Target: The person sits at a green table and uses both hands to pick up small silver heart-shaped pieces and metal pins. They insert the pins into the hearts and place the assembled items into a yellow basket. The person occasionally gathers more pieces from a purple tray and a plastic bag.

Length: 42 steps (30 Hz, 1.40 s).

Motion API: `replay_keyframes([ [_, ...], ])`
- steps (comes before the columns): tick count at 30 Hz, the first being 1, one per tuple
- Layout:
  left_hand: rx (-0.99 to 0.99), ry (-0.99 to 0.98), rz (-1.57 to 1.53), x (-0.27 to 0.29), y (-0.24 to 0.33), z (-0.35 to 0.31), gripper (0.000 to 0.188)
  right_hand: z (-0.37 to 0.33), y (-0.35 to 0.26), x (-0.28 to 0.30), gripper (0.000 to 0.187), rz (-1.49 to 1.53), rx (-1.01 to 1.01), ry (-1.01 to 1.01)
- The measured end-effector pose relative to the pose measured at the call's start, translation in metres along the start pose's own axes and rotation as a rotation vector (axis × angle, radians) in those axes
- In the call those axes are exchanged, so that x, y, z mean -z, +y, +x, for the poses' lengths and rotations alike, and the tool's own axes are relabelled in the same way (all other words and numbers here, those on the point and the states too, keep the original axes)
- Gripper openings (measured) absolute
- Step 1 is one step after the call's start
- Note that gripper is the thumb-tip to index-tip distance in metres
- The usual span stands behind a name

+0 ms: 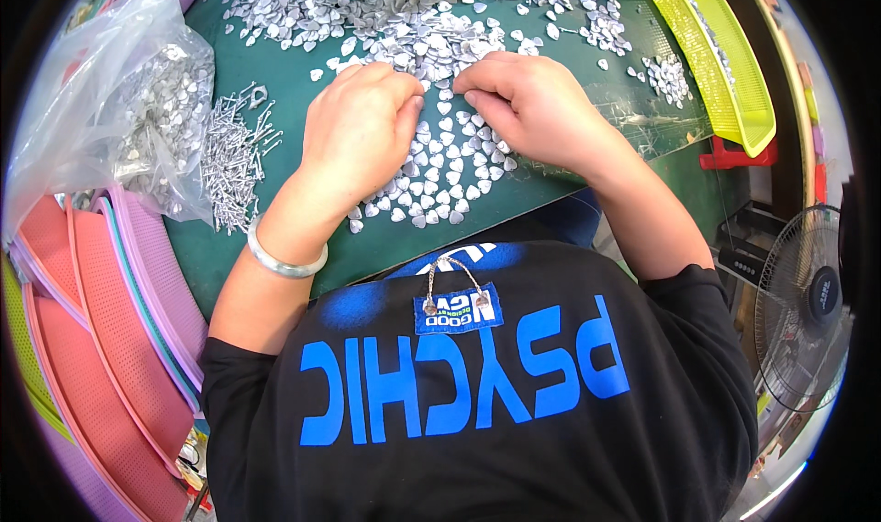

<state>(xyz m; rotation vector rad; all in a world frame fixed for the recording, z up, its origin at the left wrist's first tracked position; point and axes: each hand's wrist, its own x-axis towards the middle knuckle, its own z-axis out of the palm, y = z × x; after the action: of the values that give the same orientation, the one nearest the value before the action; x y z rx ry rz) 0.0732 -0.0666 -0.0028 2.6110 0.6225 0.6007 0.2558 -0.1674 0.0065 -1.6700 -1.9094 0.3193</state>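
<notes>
Small silver heart-shaped metal pieces (431, 169) lie spread between my forearms, and a thicker heap of them (395, 27) covers the table beyond my hands. My left hand (360, 118) is closed at the left edge of the spread, its thumb against the curled fingers. Across from it, my right hand (532, 105) is closed too, thumb and forefinger drawn together above the hearts. Whatever either hand pinches is too small or hidden to make out. A pale bangle (286, 263) circles my left wrist.
Left of my arm are a pile of thin silver pins (240, 160) and a clear plastic bag (165, 109) of silver pieces. Stacked pink and purple baskets (119, 311) stand lower left. At right are a yellow-green basket (752, 109) and a fan (812, 293). The tabletop (284, 72) is green.
</notes>
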Motion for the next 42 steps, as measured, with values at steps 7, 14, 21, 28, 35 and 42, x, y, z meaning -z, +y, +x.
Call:
replay_keyframes([
  [7, -0.040, -0.029, -0.068, 0.004, -0.009, -0.005, 0.013, -0.013, -0.003, 0.010, 0.011, -0.052, -0.005, -0.117],
  [14, -0.030, -0.035, -0.091, 0.008, -0.009, -0.005, 0.016, -0.010, -0.009, 0.004, 0.012, -0.024, 0.068, -0.087],
  [21, -0.013, -0.096, -0.074, 0.009, -0.011, -0.007, 0.016, -0.011, -0.012, 0.006, 0.015, -0.017, 0.103, -0.213],
  [28, -0.125, -0.155, -0.181, 0.014, -0.005, -0.012, 0.018, -0.010, -0.004, 0.001, 0.011, -0.077, -0.003, 0.059],
  [35, -0.159, -0.187, -0.300, 0.013, -0.004, -0.010, 0.020, -0.012, 0.000, -0.002, 0.010, -0.088, 0.010, 0.019],
  [42, -0.137, -0.062, -0.043, 0.002, 0.000, -0.001, 0.021, -0.011, 0.004, -0.006, 0.011, -0.069, 0.017, 0.036],
])
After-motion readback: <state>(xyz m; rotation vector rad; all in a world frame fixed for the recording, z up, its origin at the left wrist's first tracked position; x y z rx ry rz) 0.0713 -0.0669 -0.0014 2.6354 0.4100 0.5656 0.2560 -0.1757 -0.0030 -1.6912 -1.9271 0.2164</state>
